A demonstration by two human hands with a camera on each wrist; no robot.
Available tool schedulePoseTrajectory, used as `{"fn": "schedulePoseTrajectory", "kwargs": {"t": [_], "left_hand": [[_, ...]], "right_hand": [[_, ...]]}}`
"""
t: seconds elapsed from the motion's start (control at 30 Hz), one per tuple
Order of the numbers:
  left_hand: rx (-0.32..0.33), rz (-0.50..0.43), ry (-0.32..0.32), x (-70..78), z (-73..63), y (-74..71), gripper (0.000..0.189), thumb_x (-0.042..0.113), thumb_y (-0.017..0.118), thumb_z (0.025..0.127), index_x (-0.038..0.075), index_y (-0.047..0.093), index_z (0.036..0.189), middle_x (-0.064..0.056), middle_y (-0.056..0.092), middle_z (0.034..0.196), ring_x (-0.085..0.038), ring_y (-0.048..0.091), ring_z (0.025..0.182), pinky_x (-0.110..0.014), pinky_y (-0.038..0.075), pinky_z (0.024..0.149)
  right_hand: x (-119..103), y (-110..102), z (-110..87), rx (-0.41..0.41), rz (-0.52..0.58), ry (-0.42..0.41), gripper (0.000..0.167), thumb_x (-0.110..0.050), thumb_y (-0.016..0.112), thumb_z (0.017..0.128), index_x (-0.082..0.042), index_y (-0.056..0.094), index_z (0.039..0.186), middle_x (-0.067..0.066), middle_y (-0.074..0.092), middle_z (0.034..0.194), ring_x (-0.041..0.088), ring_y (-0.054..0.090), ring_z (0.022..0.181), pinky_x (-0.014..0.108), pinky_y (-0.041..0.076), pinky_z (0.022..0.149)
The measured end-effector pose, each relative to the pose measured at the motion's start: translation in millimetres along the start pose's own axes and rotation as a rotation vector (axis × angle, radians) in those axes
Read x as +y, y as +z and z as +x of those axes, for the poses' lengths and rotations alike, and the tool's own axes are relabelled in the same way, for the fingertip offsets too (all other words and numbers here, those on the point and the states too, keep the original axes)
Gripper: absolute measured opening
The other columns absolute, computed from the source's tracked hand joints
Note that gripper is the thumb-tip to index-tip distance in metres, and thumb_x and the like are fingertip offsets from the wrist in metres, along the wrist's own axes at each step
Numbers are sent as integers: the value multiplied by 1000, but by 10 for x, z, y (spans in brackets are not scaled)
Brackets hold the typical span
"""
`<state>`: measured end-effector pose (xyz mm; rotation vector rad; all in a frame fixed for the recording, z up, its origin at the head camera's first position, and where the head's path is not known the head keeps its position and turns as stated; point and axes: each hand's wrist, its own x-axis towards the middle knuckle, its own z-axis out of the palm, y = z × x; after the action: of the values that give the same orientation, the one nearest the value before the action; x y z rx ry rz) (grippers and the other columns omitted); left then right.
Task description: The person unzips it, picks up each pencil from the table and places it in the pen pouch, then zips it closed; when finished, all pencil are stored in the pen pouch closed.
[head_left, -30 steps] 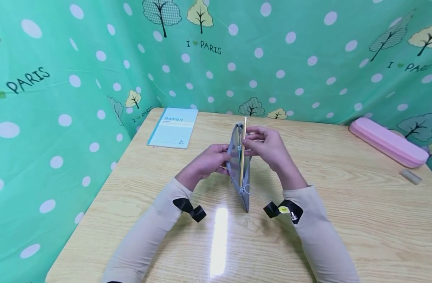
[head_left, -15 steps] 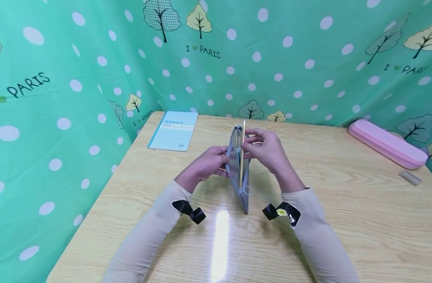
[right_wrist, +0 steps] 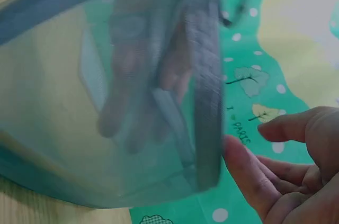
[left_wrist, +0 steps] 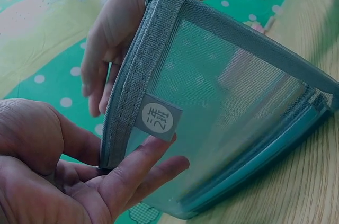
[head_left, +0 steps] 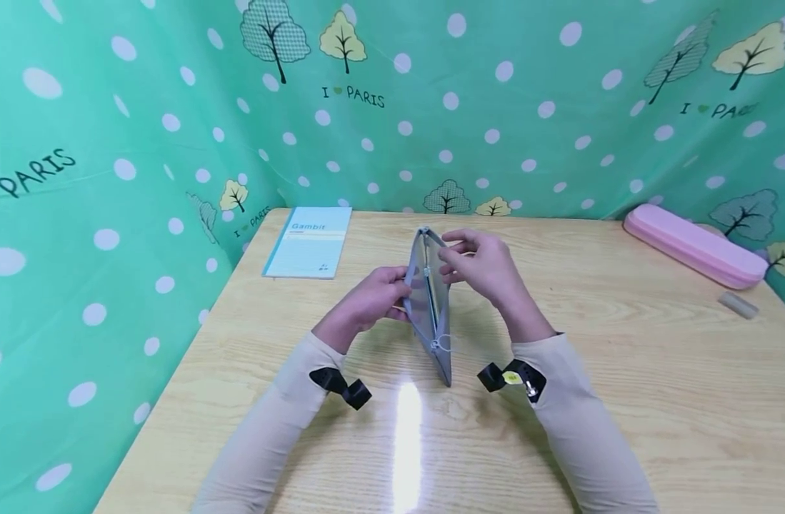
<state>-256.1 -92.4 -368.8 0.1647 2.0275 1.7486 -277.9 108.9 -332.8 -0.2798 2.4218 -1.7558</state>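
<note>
A grey mesh zippered pencil pouch point(head_left: 420, 305) stands on its lower edge with its mouth open toward me. My left hand point(head_left: 374, 296) grips one side of it, two fingers lying across the mesh near a small label point(left_wrist: 160, 119) in the left wrist view. Inside, a thin yellow pencil point(head_left: 433, 291) lies lengthwise beside a teal item seen through the mesh. At the opposite rim is my right hand point(head_left: 488, 265); its thumb and index finger are apart, a fingertip right at the zipper edge in the right wrist view, nothing held between them.
A pale blue notebook point(head_left: 308, 243) lies at the table's back left. To the back right sit a pink pencil case point(head_left: 694, 243) and a small grey eraser-like block point(head_left: 738, 305). A green dotted curtain point(head_left: 546, 157) hangs along the back and left of the wooden table point(head_left: 623, 400).
The pencil, earlier pinched in my right hand and sticking up from the pouch, has gone down inside. My right fingers have let go and spread. The left hand keeps its grip on the pouch.
</note>
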Motion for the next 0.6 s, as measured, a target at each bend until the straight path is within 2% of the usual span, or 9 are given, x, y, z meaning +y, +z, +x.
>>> {"fn": "schedulePoseTrajectory", "kwargs": {"t": [0.13, 0.3, 0.47, 0.6], "left_hand": [[-2, -13, 2, -4, -5, 3, 52, -1, 38, 104, -7, 37, 155, -29, 54, 146, -41, 67, 116, -34, 65, 81], [4, -26, 3, -17, -14, 17, 52, -1, 38, 103, -8, 36, 155, -28, 49, 152, -43, 66, 117, -35, 65, 81], [4, -28, -1, -8, -24, 17, 53, -2, 38, 102, -8, 37, 155, -28, 51, 150, -42, 67, 116, -36, 65, 82], [10, -24, -3, -13, -27, 35, 53, -1, 38, 103, -7, 38, 155, -28, 51, 150, -42, 68, 115, -37, 65, 83]], "right_hand": [[-14, -140, 0, -46, 66, 25, 41, -13, 56, 104, 9, 55, 139, 31, 63, 123, 29, 74, 93, 31, 65, 80], [49, -334, -14, -92, 112, 65, 44, -17, 53, 107, 10, 51, 142, 27, 63, 123, 14, 73, 86, 29, 64, 81], [169, -448, -19, -131, 106, 102, 47, -19, 51, 109, 13, 48, 143, 30, 62, 126, 10, 72, 85, 26, 64, 82], [279, -524, -41, -125, 85, 125, 50, -21, 53, 108, 14, 47, 144, 32, 61, 129, 9, 72, 84, 26, 63, 82]]}}
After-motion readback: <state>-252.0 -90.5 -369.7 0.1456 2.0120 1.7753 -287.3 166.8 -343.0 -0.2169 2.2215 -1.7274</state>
